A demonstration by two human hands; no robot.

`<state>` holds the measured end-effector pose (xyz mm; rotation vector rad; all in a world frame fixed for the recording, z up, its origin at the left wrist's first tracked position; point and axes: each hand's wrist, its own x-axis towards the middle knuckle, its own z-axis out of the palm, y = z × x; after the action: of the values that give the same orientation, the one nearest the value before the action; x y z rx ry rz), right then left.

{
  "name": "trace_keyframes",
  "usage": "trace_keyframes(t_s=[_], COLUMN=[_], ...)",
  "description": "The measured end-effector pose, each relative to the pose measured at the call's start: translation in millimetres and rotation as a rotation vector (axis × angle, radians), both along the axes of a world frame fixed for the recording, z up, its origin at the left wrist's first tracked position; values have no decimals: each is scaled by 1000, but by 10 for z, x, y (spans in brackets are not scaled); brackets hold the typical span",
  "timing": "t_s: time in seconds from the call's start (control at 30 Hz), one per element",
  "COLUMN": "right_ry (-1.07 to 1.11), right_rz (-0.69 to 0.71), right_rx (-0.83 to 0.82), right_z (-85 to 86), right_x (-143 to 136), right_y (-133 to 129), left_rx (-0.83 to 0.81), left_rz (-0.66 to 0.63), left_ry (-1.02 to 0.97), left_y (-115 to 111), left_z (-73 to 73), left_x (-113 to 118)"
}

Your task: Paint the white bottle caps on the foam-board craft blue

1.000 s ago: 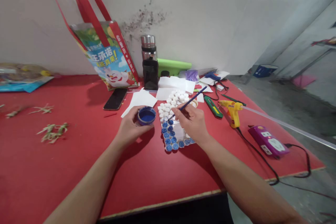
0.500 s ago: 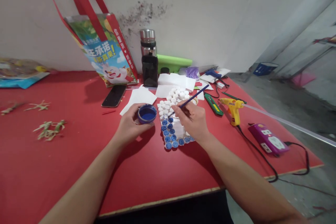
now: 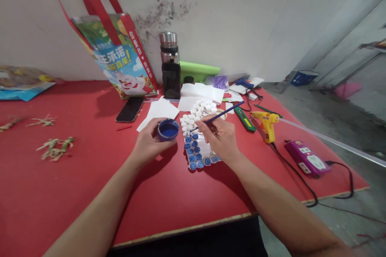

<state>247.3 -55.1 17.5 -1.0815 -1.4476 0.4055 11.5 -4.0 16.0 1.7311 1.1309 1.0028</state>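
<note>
My left hand [image 3: 150, 140] is wrapped round a small paint pot [image 3: 168, 130] with dark blue paint in it, held just left of a craft board. Between the fingers of my right hand [image 3: 221, 138] is a thin blue paintbrush [image 3: 224, 115], its handle slanting up to the right. The brush tip meets a white roll near the board's left edge. White paper rolls [image 3: 189, 119] cover the far part of the board, while blue-painted rolls [image 3: 193, 165] line its left and near edges. My right hand hides part of the board's right side.
At right lie a yellow glue gun [image 3: 267, 124], a purple power strip [image 3: 307, 158] with a cord, and a green utility knife [image 3: 244, 119]. Behind stand a bottle [image 3: 170, 66] and a shopping bag [image 3: 120, 56]. A phone [image 3: 129, 109] and white paper [image 3: 159, 112] lie left of the board.
The brush has tilted lower, its tip shifting slightly left across the white roll. My left hand keeps the paint pot in nearly the same place. The whole view has shifted slightly.
</note>
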Motion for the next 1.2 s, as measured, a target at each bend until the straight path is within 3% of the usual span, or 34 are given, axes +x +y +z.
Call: trace_keyframes(t_s=[1.2], right_ry=[-13], right_rz=[-16], right_rx=[-11], right_z=[44], right_x=[9], right_y=[-14], left_rx=[31], left_rz=[4], left_ry=[54], left_y=[-18], left_z=[10], left_x=[7])
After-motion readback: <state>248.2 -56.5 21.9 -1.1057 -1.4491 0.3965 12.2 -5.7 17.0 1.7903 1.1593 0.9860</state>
